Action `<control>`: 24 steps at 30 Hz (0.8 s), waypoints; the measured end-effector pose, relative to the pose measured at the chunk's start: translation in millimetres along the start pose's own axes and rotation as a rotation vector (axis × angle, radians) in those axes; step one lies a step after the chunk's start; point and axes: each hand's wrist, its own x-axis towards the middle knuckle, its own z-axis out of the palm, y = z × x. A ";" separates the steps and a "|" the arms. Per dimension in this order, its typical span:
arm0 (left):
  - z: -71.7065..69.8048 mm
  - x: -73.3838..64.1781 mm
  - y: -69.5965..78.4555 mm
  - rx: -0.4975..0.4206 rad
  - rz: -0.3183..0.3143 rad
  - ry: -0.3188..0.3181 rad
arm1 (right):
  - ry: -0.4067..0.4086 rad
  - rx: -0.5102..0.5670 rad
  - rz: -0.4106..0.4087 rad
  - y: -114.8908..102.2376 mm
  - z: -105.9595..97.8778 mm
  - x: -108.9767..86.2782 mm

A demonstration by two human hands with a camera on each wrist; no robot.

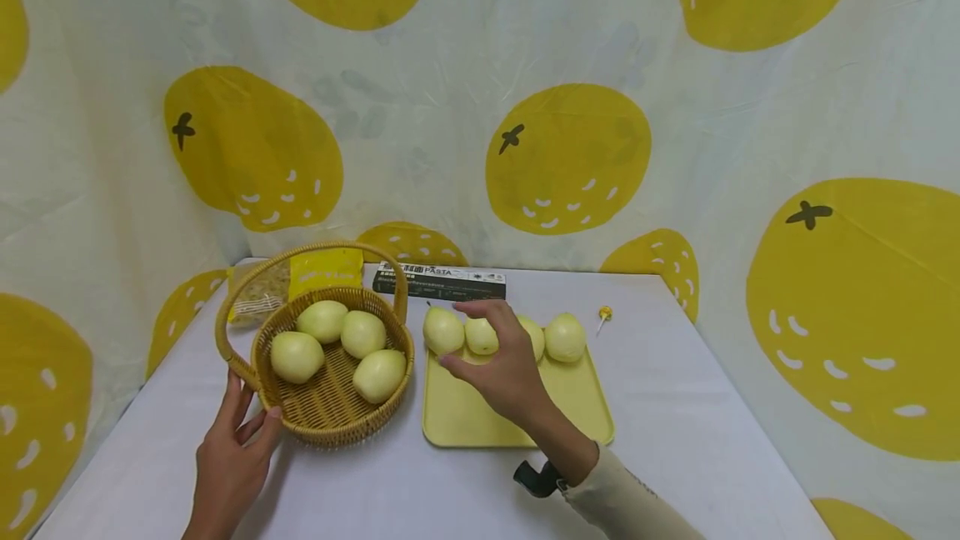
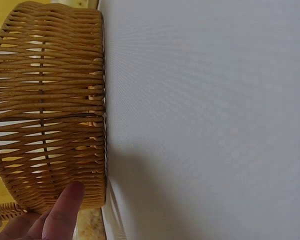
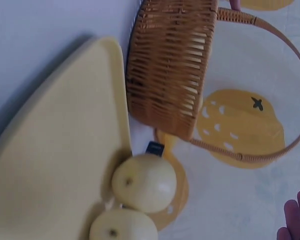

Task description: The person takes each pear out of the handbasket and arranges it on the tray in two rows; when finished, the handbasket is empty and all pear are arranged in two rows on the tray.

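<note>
A round wicker basket (image 1: 330,432) with a tall hoop handle stands on the left of the table, with several pale yellow-green pears (image 1: 297,357) inside. My left hand (image 1: 236,448) holds its near left side close to the handle's foot. In the left wrist view, a finger (image 2: 65,212) lies against the woven wall (image 2: 50,115). My right hand (image 1: 502,361) hovers above a yellow tray (image 1: 510,423), thumb and fingers spread apart with nothing between them. Several pears (image 1: 565,337) sit in a row along the tray's far edge, partly hidden by that hand.
Behind the basket lie a clear bag of pasta (image 1: 262,290) and a yellow packet (image 1: 326,267). A black pasta box (image 1: 442,282) lies along the back. To the tray's right is a small yellow lollipop (image 1: 604,314). A printed curtain (image 1: 465,148) hangs behind the table.
</note>
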 end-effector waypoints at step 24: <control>1.6 1.5 0.7 0.007 -0.032 0.013 | -0.200 0.027 0.059 2.2 74.8 9.1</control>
